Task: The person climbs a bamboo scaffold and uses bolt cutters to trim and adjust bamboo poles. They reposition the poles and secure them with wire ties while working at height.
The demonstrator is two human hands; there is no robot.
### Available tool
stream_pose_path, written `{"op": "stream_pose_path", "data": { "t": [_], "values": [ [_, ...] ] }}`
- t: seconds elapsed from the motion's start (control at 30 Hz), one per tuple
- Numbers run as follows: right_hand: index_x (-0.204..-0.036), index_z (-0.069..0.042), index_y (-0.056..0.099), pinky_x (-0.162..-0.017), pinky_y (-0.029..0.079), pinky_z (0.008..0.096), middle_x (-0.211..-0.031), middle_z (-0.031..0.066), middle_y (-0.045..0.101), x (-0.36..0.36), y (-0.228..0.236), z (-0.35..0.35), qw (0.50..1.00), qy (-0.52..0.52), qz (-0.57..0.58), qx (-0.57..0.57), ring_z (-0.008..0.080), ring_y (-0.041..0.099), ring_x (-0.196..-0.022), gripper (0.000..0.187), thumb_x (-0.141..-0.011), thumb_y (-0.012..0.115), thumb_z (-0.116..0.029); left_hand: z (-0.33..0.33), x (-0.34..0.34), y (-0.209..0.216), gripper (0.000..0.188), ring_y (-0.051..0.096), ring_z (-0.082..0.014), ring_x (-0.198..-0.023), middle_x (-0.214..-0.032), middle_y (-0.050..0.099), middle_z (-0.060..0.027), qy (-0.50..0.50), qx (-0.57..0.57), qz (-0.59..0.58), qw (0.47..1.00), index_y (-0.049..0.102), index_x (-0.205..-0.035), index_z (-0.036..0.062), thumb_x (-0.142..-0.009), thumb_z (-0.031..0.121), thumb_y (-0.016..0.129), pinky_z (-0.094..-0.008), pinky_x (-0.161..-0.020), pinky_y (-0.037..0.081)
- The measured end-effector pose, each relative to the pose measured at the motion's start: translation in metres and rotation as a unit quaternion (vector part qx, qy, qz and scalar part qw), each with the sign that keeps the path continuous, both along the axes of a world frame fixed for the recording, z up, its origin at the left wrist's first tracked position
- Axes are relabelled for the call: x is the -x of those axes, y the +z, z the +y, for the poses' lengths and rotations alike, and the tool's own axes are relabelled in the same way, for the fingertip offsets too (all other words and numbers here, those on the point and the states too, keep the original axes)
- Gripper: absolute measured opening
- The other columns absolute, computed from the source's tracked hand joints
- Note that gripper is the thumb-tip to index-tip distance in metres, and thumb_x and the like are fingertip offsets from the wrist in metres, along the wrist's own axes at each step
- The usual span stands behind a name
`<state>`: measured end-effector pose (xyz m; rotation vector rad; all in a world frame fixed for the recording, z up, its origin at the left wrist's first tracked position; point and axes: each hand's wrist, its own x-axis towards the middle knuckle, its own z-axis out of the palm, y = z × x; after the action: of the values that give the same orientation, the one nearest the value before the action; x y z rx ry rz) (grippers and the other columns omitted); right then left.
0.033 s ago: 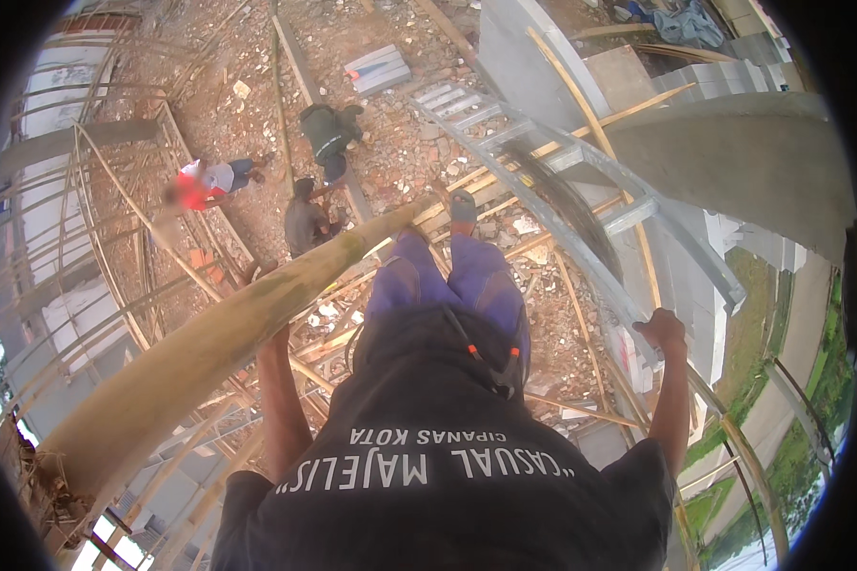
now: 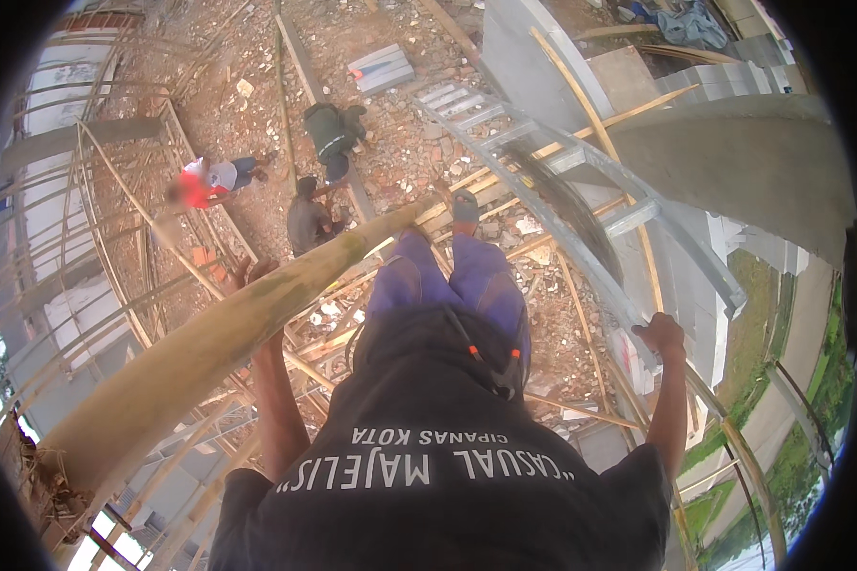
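A thick bamboo pole point(image 2: 209, 328) slants from the lower left up to near my feet. My left hand point(image 2: 246, 274) is behind its far edge, with the fingers stretched apart; the pole covers part of the hand and wrist. Whether the palm touches the pole cannot be made out. Over on the right, my right hand point(image 2: 659, 335) is closed around the lower end of a grey metal ladder's side rail. The ladder point(image 2: 567, 159) slopes away toward the far middle. My sandalled foot point(image 2: 464, 206) rests on narrow wooden strips above the ground.
Below lies rubble-strewn ground point(image 2: 248, 48). Three people are down there: one in red and white point(image 2: 221, 178), one in dark green point(image 2: 331, 133), one in grey point(image 2: 309, 224). Thin bamboo framing point(image 2: 67, 219) fills the left. Grey walls point(image 2: 733, 157) stand right.
The fingers of my left hand have spread and moved slightly left behind the bamboo pole. My right hand stays on the ladder.
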<state>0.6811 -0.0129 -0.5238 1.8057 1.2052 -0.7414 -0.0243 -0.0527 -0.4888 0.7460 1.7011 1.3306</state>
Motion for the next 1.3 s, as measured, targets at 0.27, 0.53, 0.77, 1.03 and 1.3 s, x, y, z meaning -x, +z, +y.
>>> {"op": "stream_pose_path", "data": {
  "t": [0.27,0.53,0.77,1.03,1.3],
  "values": [
    [-0.100,0.002,0.067,-0.087,0.052,0.0428,-0.099,0.0223,0.068,-0.001,-0.029,-0.016,0.998,0.001,0.012,-0.060,0.0361,0.066,-0.096,0.058,-0.072,0.073,-0.049,0.025,0.000,0.028,0.051,0.056,-0.0273,-0.113,-0.121,0.057,-0.0168,0.006,-0.035,-0.034,0.999,0.042,-0.134,0.0048,-0.097,0.038,0.055,-0.0398,-0.092,0.049],
    [-0.095,0.002,0.068,-0.084,0.052,0.0428,-0.096,0.0219,0.069,0.002,-0.025,-0.004,0.998,0.021,0.026,-0.062,0.0363,0.067,-0.094,0.054,-0.071,0.074,-0.047,-0.029,-0.080,-0.084,0.048,0.059,-0.0278,-0.105,-0.110,0.063,-0.0139,0.015,0.434,0.011,0.901,0.057,-0.123,0.0013,-0.095,0.040,0.055,-0.0397,-0.088,0.047],
    [-0.093,0.001,0.068,-0.083,0.053,0.0442,-0.095,0.0218,0.069,0.010,-0.029,-0.016,0.996,0.036,-0.012,-0.075,0.0373,0.067,-0.092,0.053,-0.069,0.073,-0.047,-0.032,-0.085,-0.083,0.046,0.062,-0.0194,-0.092,-0.104,0.066,-0.0144,-0.227,0.405,0.081,0.882,0.061,-0.116,-0.0035,-0.093,0.036,0.058,-0.0333,-0.083,0.048],
    [-0.093,0.001,0.071,-0.085,0.054,0.0417,-0.097,0.0222,0.070,0.022,-0.020,-0.013,0.995,0.062,-0.031,-0.071,0.0351,0.068,-0.094,0.050,-0.074,0.072,-0.046,-0.039,-0.061,-0.080,0.044,0.063,-0.0189,-0.088,-0.096,0.067,-0.0123,-0.165,0.429,0.109,0.882,0.062,-0.111,-0.0030,-0.092,0.036,0.059,-0.0331,-0.081,0.048],
    [-0.091,0.000,0.070,-0.083,0.054,0.0434,-0.095,0.0218,0.069,0.010,-0.031,-0.020,0.994,0.074,-0.037,-0.078,0.0361,0.068,-0.092,0.053,-0.071,0.072,-0.049,-0.049,-0.086,-0.083,0.043,0.065,-0.0267,-0.095,-0.100,0.068,-0.0184,-0.224,0.407,0.131,0.876,0.066,-0.107,-0.0023,-0.090,0.037,0.059,-0.0367,-0.085,0.048]
  ]
}}
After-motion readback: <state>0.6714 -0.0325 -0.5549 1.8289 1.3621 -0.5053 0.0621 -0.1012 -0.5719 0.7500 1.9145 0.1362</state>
